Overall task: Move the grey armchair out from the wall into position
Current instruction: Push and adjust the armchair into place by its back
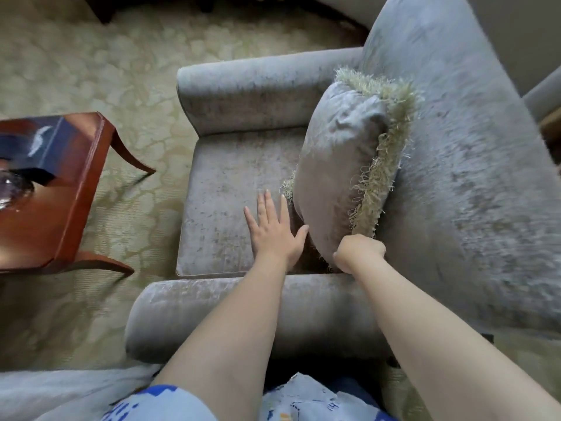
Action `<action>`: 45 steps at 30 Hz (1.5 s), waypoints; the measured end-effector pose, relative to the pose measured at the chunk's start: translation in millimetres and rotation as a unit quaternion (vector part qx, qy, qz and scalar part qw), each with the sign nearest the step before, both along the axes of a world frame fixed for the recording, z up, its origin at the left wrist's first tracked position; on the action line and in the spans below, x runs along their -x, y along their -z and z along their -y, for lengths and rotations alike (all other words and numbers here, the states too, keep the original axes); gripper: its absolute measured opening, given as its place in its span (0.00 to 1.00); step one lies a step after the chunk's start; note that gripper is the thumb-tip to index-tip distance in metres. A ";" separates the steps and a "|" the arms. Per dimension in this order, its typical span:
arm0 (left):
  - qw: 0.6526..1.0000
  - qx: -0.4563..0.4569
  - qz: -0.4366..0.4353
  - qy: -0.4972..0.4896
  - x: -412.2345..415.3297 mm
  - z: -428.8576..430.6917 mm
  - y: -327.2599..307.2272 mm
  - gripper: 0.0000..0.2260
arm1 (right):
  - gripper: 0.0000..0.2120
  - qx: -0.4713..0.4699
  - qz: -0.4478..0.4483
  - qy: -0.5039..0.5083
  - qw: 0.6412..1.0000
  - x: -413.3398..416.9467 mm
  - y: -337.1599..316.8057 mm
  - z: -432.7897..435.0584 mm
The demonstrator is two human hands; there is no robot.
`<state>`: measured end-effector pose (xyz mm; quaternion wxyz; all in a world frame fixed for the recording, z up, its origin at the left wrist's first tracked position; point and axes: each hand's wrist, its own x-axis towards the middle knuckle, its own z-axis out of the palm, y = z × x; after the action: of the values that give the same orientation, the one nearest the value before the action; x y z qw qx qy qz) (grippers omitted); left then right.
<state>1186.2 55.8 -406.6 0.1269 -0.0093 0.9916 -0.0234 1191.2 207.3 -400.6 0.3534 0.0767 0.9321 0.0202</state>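
1. A glossy red-brown wooden side table (76, 189) with curved legs stands at the left.
2. A clear glass object (13, 189), cut off by the frame edge, sits on its top.
3. Pale green-beige patterned carpet (91, 62) covers the floor.
4. A grey velvet cushion (337, 165) with shaggy pale green fringe stands on edge.

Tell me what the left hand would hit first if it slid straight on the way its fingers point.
Probably the far armrest. The left hand lies flat on the seat, fingers aimed across it; the pillow sits just beside that line and its fringe might brush first.
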 end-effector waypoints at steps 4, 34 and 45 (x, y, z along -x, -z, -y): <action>0.997 0.020 -0.072 0.001 48.6 19.2 -62.4 0.35 | 0.17 0.013 -0.101 0.002 0.995 39.6 -62.1 7.3; 0.921 -0.083 -0.124 -0.360 91.2 -269.0 -111.7 0.35 | 0.22 0.102 -0.269 -0.433 0.854 177.7 -151.6 -216.5; 0.873 -0.101 -0.127 -0.460 154.1 -307.7 -91.4 0.37 | 0.21 0.134 -0.240 -0.487 0.829 252.8 -118.8 -253.5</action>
<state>1032.1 363.5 -315.2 -0.0039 -0.4546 0.8798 0.1389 938.4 460.8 -281.8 0.0699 -0.4327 0.8977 0.0453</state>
